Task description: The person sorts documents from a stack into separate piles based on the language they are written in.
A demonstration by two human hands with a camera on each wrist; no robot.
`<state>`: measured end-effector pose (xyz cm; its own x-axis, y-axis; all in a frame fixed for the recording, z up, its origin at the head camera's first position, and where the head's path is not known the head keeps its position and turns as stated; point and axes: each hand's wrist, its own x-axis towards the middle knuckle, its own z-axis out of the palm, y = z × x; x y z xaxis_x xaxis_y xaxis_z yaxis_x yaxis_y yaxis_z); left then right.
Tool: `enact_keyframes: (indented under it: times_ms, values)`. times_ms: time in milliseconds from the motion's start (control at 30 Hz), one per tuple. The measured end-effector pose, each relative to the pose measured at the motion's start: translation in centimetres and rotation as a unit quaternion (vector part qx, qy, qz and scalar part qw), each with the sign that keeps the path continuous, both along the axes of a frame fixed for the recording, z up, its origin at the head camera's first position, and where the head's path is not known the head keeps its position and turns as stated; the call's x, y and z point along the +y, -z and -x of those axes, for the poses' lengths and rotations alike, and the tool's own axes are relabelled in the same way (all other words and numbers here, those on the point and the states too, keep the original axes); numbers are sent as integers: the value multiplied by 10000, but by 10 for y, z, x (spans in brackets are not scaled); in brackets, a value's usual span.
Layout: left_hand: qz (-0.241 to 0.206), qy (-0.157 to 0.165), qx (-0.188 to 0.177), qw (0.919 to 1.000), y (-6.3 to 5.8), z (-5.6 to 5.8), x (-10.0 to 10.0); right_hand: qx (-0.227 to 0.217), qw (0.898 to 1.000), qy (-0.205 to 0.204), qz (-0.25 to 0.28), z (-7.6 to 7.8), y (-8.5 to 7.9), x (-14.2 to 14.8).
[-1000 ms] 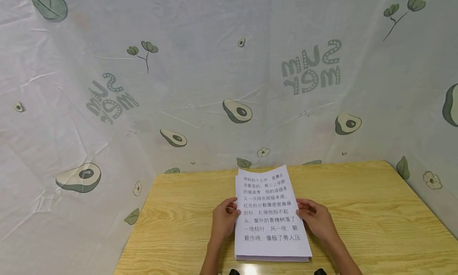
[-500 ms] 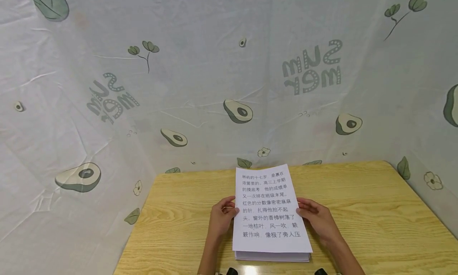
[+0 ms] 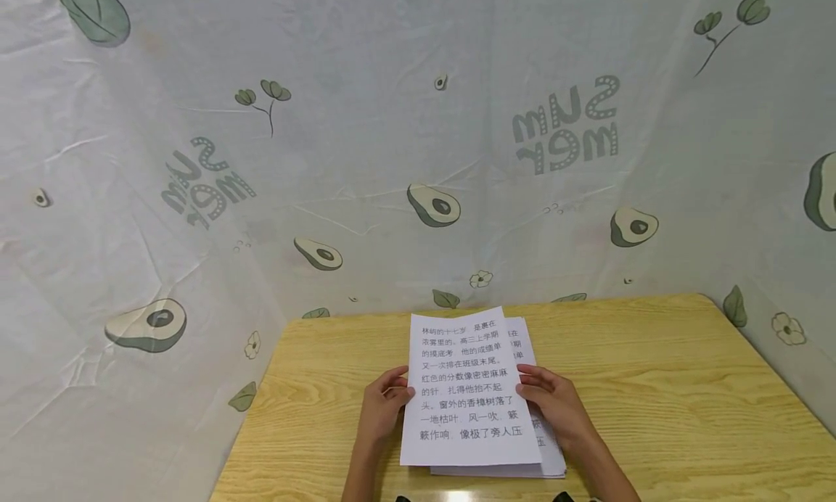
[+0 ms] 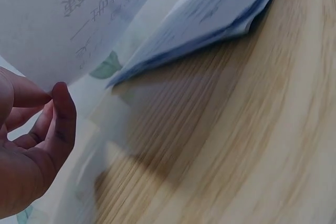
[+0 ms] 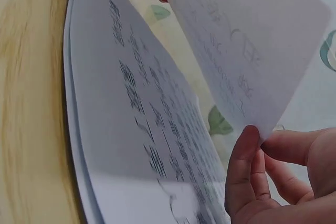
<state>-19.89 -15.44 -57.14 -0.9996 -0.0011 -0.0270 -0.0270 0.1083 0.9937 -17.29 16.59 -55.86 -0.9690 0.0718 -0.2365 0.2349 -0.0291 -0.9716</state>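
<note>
A printed sheet of paper (image 3: 466, 393) is held up by both hands above a stack of printed paper (image 3: 551, 451). The left hand (image 3: 384, 408) pinches its left edge between thumb and fingers; the left wrist view shows this pinch on the sheet (image 4: 58, 30) from below. On the other side, the right hand (image 3: 555, 404) pinches the right edge, seen close in the right wrist view, where the sheet (image 5: 252, 40) stands apart from the stack (image 5: 136, 108). The sheet covers most of the stack in the head view; the stack's right strip shows.
The wood-grain table (image 3: 673, 386) extends to both sides of the stack. A pale cloth (image 3: 366, 161) with avocado and leaf prints hangs behind and beside the table. Dark rounded tips (image 3: 563, 497) poke in at the bottom of the head view.
The top sheet first rose off the stack, then moved left with both hands pinching it. The stack beneath stayed in place, and its right side has come into view.
</note>
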Motion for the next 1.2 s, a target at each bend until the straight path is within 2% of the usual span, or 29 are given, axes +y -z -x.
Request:
enact_keyframes:
  times_ms: [200, 867, 1200]
  values:
    - [-81, -110, -20, 9999, 2, -1, -21, 39, 9999, -48, 82, 1, -1, -21]
    - [679, -572, 115, 9960, 1, -5, -76, 263, 9985, -277, 392, 8, 4, -79]
    - [951, -851, -81, 9918, -1, -8, -98, 435, 9971, -543, 316, 8, 5, -104]
